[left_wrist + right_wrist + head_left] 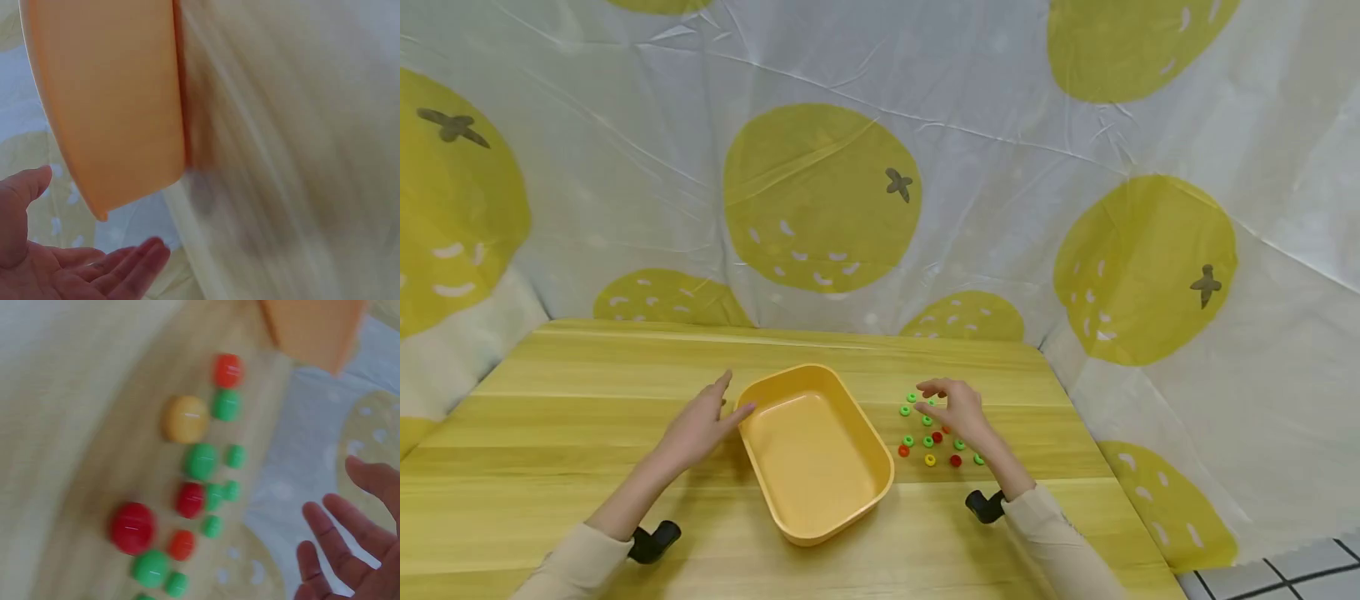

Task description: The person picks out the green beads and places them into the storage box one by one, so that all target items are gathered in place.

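An orange-yellow rectangular tub [816, 450] stands on the wooden table, its inside bare. The left hand [700, 423] is at the tub's left rim with fingers extended; in the left wrist view the hand [94, 269] appears beside the tub's outer wall [112, 94], its fingers apart from it. The right hand [958, 410] hovers over small ring-shaped pieces, fingers loosely bent and holding nothing. The pieces are green [928, 442], red [956, 461], orange-red [904, 451] and yellow [930, 460]. In the right wrist view the right hand [359, 544] has spread fingers, away from the pieces.
Behind the wooden table [625, 375] hangs a pale cloth [985, 208] with large yellow fruit prints. Black wrist-worn devices show under the left wrist [655, 542] and the right wrist [985, 506]. Grey floor tiles [1300, 575] appear at the lower right.
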{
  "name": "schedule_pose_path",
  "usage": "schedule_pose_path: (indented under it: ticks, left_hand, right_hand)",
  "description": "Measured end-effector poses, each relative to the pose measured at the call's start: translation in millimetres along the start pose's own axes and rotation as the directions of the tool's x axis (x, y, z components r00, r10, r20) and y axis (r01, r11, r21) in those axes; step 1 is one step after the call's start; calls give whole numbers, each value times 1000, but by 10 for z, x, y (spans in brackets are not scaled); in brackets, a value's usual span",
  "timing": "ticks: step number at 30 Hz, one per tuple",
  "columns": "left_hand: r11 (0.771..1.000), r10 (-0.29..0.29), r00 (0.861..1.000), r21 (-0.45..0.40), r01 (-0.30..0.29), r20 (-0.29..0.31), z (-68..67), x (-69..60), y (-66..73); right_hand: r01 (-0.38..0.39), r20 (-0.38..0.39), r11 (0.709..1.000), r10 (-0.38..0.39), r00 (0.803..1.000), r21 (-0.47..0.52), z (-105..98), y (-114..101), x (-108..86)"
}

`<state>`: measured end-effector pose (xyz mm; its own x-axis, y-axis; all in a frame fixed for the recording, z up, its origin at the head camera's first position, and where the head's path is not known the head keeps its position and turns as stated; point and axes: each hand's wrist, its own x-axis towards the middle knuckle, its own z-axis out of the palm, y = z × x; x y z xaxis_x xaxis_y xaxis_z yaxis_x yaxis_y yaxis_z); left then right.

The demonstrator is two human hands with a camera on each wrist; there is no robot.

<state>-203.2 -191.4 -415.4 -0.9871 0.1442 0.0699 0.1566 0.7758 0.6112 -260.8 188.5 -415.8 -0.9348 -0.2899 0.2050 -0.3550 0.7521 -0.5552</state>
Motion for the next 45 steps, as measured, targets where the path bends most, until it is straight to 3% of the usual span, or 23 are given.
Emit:
schedule_pose_path:
  ticks: [4, 7, 11, 15, 20, 25, 34, 40, 45]
  left_hand:
    - [980, -21, 996, -193, 38, 89, 25, -32, -103]
    - [929, -42, 987, -358, 97, 157, 55, -45, -159]
    - [838, -70, 974, -517, 174, 215, 110, -48, -202]
    - [799, -76, 966, -564, 207, 247, 142, -53, -226]
    - [792, -66, 960, -571, 215, 270, 153, -57, -259]
    - [794, -97, 956, -558, 241, 276, 157, -47, -279]
    - [807, -110, 969, -548, 217, 223, 160, 77, -306]
    - [800, -99, 962, -554, 229, 255, 151, 105, -329]
    - [800, -114, 955, -544, 252, 275, 130, 111, -352]
  right_hand:
    - [-42, 27, 999, 41, 999, 15, 152, 101, 45]
    - [-61, 53, 998, 61, 997, 2, 252, 161, 90]
    - [-54, 75, 998, 57, 996, -44, 356, 201, 155]
    - [-37, 82, 995, 45, 996, -96, 411, 187, 189]
    - [-11, 67, 983, 23, 997, -182, 461, 172, 213]
    - [-4, 62, 973, 19, 998, -231, 482, 175, 238]
    - [14, 54, 973, -2, 999, -232, 414, 126, 282]
    - [46, 46, 975, -37, 998, -216, 244, -55, 381]
    - [43, 83, 987, -31, 996, -155, 126, -317, 506]
